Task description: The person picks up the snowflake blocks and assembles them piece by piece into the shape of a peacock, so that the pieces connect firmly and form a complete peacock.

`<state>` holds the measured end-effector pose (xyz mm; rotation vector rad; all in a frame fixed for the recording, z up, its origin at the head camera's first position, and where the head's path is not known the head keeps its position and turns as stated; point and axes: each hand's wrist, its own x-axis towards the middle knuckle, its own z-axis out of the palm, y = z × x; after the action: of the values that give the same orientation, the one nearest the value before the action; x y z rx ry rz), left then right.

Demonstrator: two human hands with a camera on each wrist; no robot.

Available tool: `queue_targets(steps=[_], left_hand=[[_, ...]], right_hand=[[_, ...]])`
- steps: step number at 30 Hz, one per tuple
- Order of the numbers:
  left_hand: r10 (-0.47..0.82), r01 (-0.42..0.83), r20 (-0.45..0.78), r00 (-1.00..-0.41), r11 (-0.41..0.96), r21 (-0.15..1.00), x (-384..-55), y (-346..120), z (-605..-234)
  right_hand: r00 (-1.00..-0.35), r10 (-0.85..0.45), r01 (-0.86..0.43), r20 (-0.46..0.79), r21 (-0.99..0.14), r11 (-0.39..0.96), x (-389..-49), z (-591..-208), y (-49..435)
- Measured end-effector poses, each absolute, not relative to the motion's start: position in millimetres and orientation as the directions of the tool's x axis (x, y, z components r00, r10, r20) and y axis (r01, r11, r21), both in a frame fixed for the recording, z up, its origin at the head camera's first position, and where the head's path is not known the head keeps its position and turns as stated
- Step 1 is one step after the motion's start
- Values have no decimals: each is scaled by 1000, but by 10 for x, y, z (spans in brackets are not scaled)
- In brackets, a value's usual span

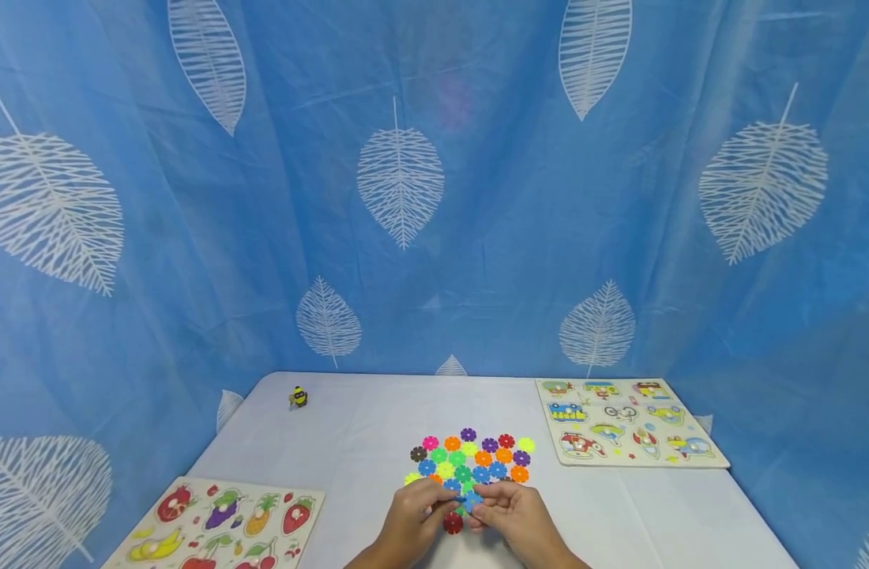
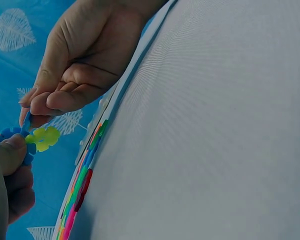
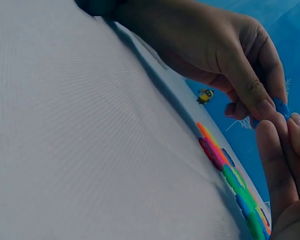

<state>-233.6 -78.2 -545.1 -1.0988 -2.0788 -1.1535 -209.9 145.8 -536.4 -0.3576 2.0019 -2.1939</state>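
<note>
My left hand (image 1: 416, 515) and right hand (image 1: 517, 515) are holding close together, fingers curled in, the left pinching a blue disc (image 2: 7, 134), the right pinching a second disc (image 1: 472, 503) against it. A yellow disc (image 2: 47, 138) is sticking out beside them, seemingly joined on. Other discs (image 1: 463, 474) are lying flat beneath and beyond my hands, so I'm judging the joining barely begun, most left undone.

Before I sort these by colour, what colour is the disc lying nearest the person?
The disc is dark red, clearest in the head view.
</note>
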Motion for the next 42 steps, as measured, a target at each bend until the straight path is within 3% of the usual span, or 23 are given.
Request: queue_targets(steps=[16, 19, 23, 26, 29, 33, 36, 42], left_hand=[[459, 812, 672, -581, 274, 515, -2358, -814, -5430], [442, 785, 655, -613, 251, 566, -2361, -804, -5432], [388, 644, 538, -749, 237, 727, -2362, -796, -5427], [273, 428, 365, -890, 226, 875, -2378, -804, -5412], [152, 208, 186, -971, 147, 967, -2415, -826, -5402], [90, 45, 43, -995, 20, 999, -2464, -863, -5406], [79, 5, 6, -997, -7, 1000, -2489, -874, -5408], [73, -1, 1, -997, -25, 1000, -2518, -864, -5420]], right_hand=[[-944, -325, -14, 54, -992, -125, -2107, -5357, 1502], [-943, -331, 2, 38, -993, -119, -2113, -5338, 1523], [-961, -274, -42, 44, -999, -12, -2133, -5307, 1566], [-979, -177, -122, 96, -983, 140, -2166, -5315, 1618], [-974, -144, -213, 172, -910, 355, -2195, -5364, 1686], [-940, -255, -339, 228, -714, 612, -2208, -5433, 1734], [-918, -327, -395, 226, -608, 689, -2204, -5446, 1738], [-912, -344, -406, 225, -618, 673, -2207, -5412, 1730]])
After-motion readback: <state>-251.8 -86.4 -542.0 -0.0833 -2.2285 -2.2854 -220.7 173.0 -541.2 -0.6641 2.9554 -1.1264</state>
